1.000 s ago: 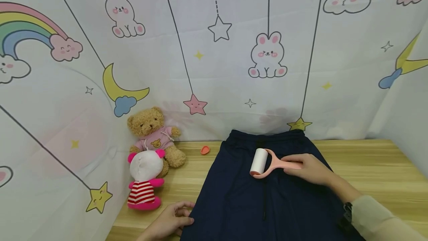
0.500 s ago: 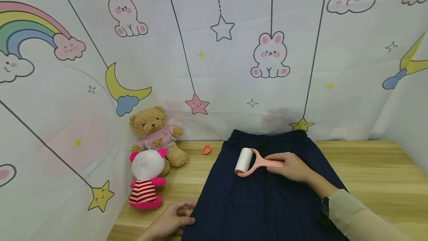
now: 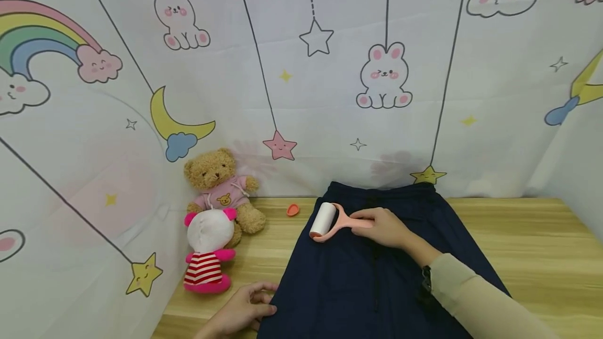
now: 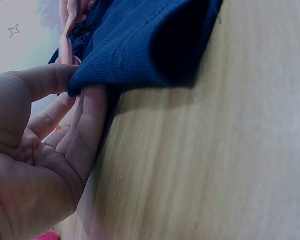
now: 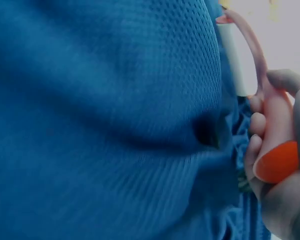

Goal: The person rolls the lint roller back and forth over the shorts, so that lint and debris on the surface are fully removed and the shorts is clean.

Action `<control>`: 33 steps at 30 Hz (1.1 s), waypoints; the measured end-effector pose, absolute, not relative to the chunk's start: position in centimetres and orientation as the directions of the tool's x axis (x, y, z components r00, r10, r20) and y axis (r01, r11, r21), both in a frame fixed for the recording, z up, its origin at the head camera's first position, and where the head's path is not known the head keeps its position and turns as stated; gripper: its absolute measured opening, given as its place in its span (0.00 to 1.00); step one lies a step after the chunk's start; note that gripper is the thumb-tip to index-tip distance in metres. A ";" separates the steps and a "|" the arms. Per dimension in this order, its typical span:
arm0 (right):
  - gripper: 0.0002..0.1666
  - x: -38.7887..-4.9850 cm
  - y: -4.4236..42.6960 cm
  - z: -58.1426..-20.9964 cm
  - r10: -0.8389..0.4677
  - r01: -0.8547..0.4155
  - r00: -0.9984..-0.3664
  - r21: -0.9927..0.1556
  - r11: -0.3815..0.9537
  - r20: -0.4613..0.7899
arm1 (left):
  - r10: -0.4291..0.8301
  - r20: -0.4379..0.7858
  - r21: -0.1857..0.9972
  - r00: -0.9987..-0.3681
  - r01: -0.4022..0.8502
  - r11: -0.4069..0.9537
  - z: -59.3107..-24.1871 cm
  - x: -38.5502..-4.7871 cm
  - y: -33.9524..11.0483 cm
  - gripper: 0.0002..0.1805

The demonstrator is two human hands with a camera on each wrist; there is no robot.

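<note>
Navy blue shorts (image 3: 330, 286) with a dark drawstring lie spread out, waistband at the far side. My right hand (image 3: 385, 228) grips the pink handle of a lint roller (image 3: 323, 220), whose white roll sits on the upper left part of the shorts. In the right wrist view, fingers curl round the handle (image 5: 279, 117), which has an orange end. At the near left, my left hand (image 3: 241, 308) holds the shorts' edge. The left wrist view shows that hem (image 4: 125, 60) pinched between thumb and fingers, with the leg opening gaping beside it.
A brown teddy bear (image 3: 221, 187) in a pink top leans at the back left. In front of it sits a white and pink plush toy (image 3: 209, 245) in red stripes. A small orange cap (image 3: 293, 210) lies on the wooden table (image 3: 532, 245). A printed cloth backdrop (image 3: 330, 88) stands behind.
My right hand has slid the lint roller leftward over the upper shorts, from near the middle toward the left side. The left hand stays at the edge.
</note>
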State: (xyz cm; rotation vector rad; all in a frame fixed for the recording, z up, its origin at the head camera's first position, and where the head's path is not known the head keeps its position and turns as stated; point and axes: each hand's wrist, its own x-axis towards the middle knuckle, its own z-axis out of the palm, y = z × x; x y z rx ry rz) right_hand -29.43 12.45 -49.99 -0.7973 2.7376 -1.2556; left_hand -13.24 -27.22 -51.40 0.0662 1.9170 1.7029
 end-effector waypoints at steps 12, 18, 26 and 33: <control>0.24 -29.6 10.8 -49.3 -0.448 -0.450 -0.877 -0.622 0.641 0.173 | 0.387 -0.394 0.919 -0.834 -0.349 0.184 -51.6 -13.4 -27.3 0.25; 0.22 -29.4 10.5 -49.2 -0.430 -0.443 -0.885 -0.604 0.662 0.178 | 0.397 -0.389 0.921 -0.831 -0.341 0.189 -51.6 -13.4 -27.3 0.25; 0.19 -29.2 11.3 -49.7 -0.382 -0.409 -0.902 -0.688 0.600 0.203 | 0.395 -0.379 0.925 -0.837 -0.326 0.196 -51.4 -13.4 -27.2 0.25; 0.19 -28.9 14.2 -48.3 -0.357 -0.421 -0.900 -0.708 0.568 0.249 | 0.402 -0.378 0.925 -0.834 -0.322 0.202 -51.2 -13.4 -27.2 0.25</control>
